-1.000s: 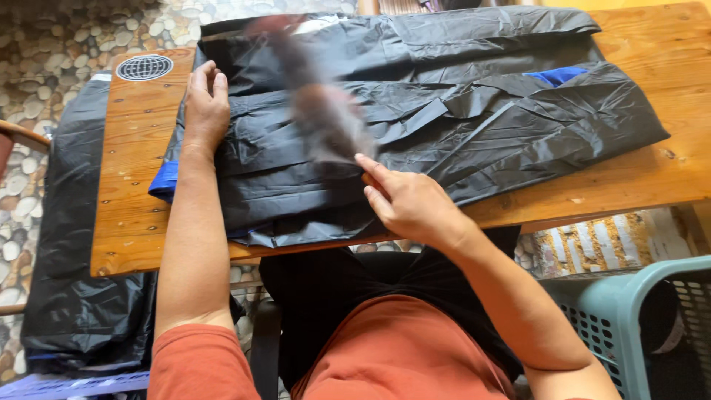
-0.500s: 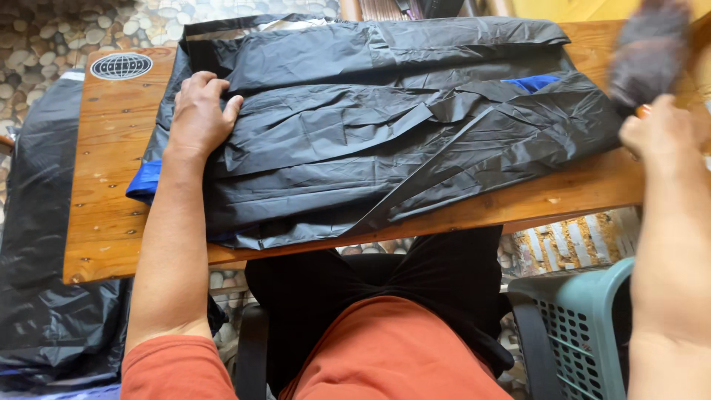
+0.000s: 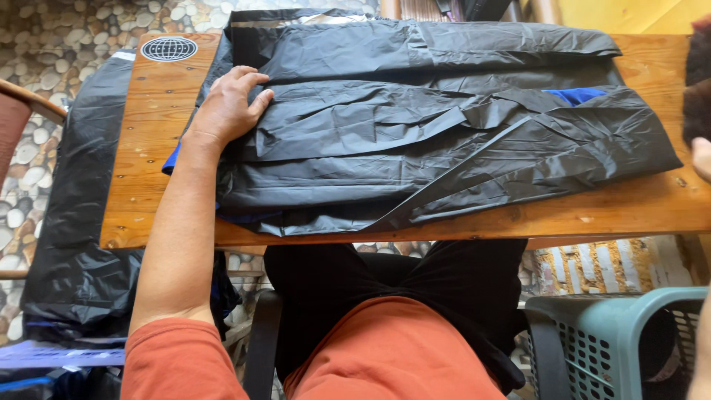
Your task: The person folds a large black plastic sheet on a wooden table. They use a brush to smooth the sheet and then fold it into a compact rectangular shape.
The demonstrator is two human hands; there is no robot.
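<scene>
Black garment [image 3: 444, 133] covers most of the wooden table [image 3: 148, 148]; bare strips remain along its left and near edges.

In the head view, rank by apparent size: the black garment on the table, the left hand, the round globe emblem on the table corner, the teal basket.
1. black garment
2. teal basket, cut off by the frame and nearer the camera, so unsure
3. left hand
4. globe emblem

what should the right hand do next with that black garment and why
Probably bring the right hand back onto the black garment and smooth its right half. The left hand pins only the left end flat on the wooden table, the fabric shows many creases, and the right hand sits off it at the frame's edge.
</scene>
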